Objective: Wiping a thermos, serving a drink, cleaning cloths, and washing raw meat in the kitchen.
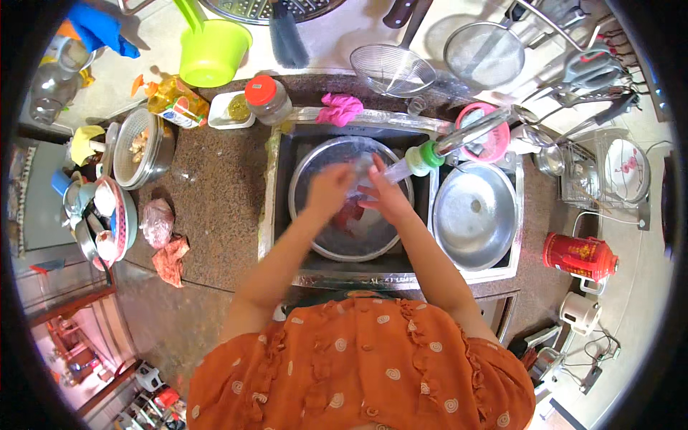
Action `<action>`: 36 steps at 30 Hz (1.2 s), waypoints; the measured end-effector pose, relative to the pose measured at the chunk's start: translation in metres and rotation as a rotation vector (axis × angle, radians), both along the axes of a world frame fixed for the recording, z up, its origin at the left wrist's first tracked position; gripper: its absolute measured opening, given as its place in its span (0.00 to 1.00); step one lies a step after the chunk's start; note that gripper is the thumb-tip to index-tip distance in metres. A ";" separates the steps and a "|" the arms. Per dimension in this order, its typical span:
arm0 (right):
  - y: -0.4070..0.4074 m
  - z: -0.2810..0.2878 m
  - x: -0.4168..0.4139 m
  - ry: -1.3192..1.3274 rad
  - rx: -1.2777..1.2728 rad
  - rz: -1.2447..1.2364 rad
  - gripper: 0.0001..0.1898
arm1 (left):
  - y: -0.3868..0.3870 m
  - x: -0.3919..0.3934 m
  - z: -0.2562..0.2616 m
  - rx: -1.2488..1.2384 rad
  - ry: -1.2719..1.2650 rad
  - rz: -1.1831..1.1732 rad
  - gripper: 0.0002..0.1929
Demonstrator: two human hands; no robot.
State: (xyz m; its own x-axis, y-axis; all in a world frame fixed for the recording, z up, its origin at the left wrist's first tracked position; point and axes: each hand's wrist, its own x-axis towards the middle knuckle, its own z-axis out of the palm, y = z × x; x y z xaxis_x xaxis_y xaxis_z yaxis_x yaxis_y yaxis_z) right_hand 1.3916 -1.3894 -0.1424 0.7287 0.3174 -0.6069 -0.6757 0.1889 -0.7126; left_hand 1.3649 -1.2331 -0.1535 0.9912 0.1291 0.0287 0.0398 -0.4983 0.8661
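A round metal basin sits in the left bowl of the sink, with a dark red item low inside it; what that item is I cannot tell. My left hand is over the basin, blurred, its fingers curled inward. To its right, my right hand has its fingers spread beside the faucet's green-and-white nozzle. Between the hands is a pale blur, perhaps water or something translucent. Whether the left hand grips anything is unclear.
A second metal basin fills the right sink bowl. A pink cloth, a red-lidded jar and a pink tub stand along the back edge. Strainers hang above. Left are stacked bowls and a bagged item.
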 end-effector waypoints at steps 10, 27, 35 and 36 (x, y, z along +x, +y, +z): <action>-0.029 0.011 0.017 -0.085 0.332 -0.212 0.17 | -0.072 0.004 -0.017 -0.478 -0.072 -0.078 0.15; -0.057 -0.071 0.091 -1.408 -0.904 0.061 0.33 | -0.055 0.065 -0.028 -0.280 0.108 0.094 0.13; -0.080 -0.026 0.168 -0.877 -1.312 0.236 0.20 | -0.101 0.066 -0.049 -0.666 0.271 -0.205 0.14; -0.078 -0.029 0.167 -0.963 -1.292 0.298 0.18 | -0.099 0.066 -0.068 -0.669 0.277 -0.200 0.14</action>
